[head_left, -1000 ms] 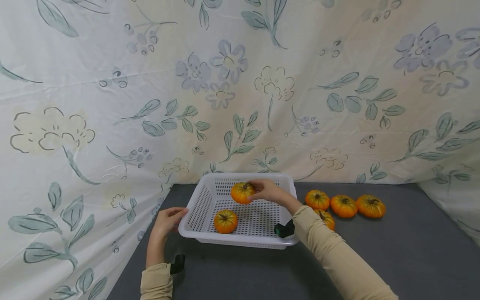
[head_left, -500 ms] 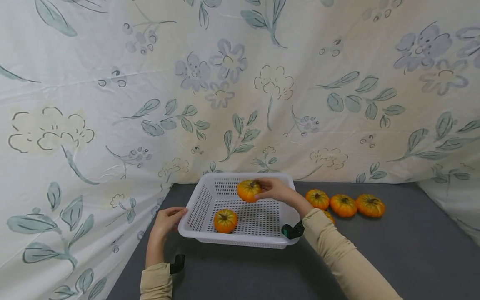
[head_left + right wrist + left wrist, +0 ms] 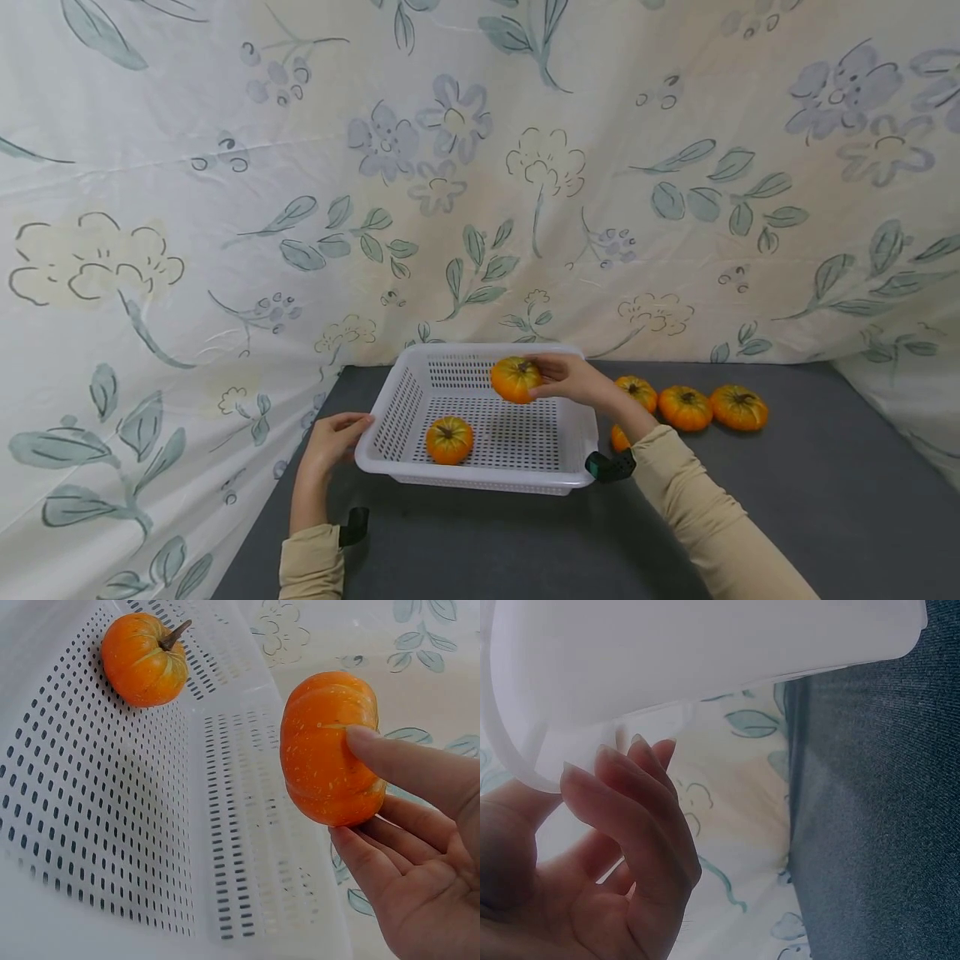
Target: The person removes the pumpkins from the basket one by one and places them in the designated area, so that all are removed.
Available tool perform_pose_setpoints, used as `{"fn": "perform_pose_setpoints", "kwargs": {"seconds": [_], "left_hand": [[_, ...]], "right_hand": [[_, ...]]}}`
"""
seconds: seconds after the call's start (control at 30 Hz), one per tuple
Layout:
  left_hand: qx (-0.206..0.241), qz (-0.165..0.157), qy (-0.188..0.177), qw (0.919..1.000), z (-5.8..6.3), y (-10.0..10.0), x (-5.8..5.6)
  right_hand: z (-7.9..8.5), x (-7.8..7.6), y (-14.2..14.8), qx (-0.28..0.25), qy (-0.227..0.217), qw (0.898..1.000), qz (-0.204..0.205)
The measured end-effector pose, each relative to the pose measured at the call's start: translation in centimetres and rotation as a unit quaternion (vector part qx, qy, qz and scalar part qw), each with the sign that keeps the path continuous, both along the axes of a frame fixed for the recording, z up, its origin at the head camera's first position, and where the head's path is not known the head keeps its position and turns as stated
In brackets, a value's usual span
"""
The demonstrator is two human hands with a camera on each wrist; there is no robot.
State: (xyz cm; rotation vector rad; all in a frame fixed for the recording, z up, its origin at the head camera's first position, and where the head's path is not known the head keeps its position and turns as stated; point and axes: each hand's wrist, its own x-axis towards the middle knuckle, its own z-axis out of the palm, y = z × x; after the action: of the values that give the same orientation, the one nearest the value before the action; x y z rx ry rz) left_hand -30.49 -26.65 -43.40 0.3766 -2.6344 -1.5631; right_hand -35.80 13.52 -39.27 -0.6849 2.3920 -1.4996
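My right hand holds a small orange pumpkin over the back right part of a white perforated plastic basket. In the right wrist view the thumb presses one side of this pumpkin, with the fingers under and behind it. A second pumpkin with a brown stem lies on the basket floor, left of the middle. At the basket's left end my left hand grips the rim; in the left wrist view the thumb is on one side of the rim and curled fingertips on the other.
Several more pumpkins sit on the dark grey table right of the basket, partly hidden by the right forearm. A floral cloth hangs behind the table. Each wrist wears a black device.
My right hand has shifted to the right across the basket, carrying the pumpkin with it. The left hand stays at the rim, and the basket keeps its place.
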Motion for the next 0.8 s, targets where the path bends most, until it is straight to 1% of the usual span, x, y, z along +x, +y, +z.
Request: {"fn": "perform_pose_setpoints", "kwargs": {"seconds": [0.2,0.4,0.6,0.8], "left_hand": [[0.003,0.001,0.000,1.0000,0.0,0.0,0.0],[0.007,0.001,0.001,1.0000,0.1,0.0,0.1],[0.008,0.001,0.001,1.0000,0.2,0.0,0.1],[0.009,0.001,-0.001,1.0000,0.2,-0.1,0.1]], "right_hand": [[0.2,0.5,1.1,-0.002,-0.003,1.000,-0.017],[0.1,1.2,2.5,-0.005,0.004,1.000,-0.017],[-0.1,1.9,4.3,0.004,0.005,1.000,-0.030],[0.2,3.0,6.4,0.000,0.008,0.999,-0.033]]}}
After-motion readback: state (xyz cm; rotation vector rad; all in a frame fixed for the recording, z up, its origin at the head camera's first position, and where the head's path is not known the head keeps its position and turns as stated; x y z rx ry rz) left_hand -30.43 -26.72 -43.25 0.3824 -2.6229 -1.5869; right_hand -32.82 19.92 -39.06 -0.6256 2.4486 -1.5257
